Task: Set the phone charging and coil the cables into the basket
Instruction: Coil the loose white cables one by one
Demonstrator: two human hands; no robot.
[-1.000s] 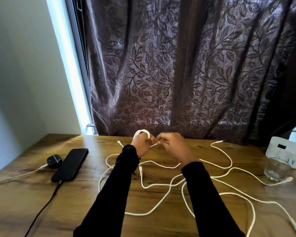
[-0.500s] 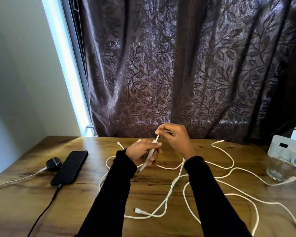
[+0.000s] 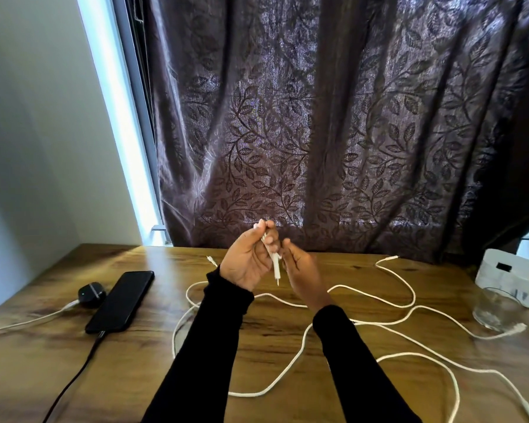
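My left hand is raised palm-up over the wooden table and pinches a folded bundle of white cable, whose connector hangs down free. Beside the bundle, my right hand shows its back, with relaxed fingertips at the cable. The rest of the white cable trails in loose loops over the table. At the left lies a black phone with a black cable plugged into its near end. A white basket stands at the far right.
A black round charger with a white lead sits left of the phone. An empty glass stands in front of the basket, with a cable connector beside it. A dark leaf-patterned curtain hangs behind the table.
My left hand has turned palm-up and risen with the cable bundle. My right hand dropped from pinching the bundle's top to its side. The loose connector lifted off the table.
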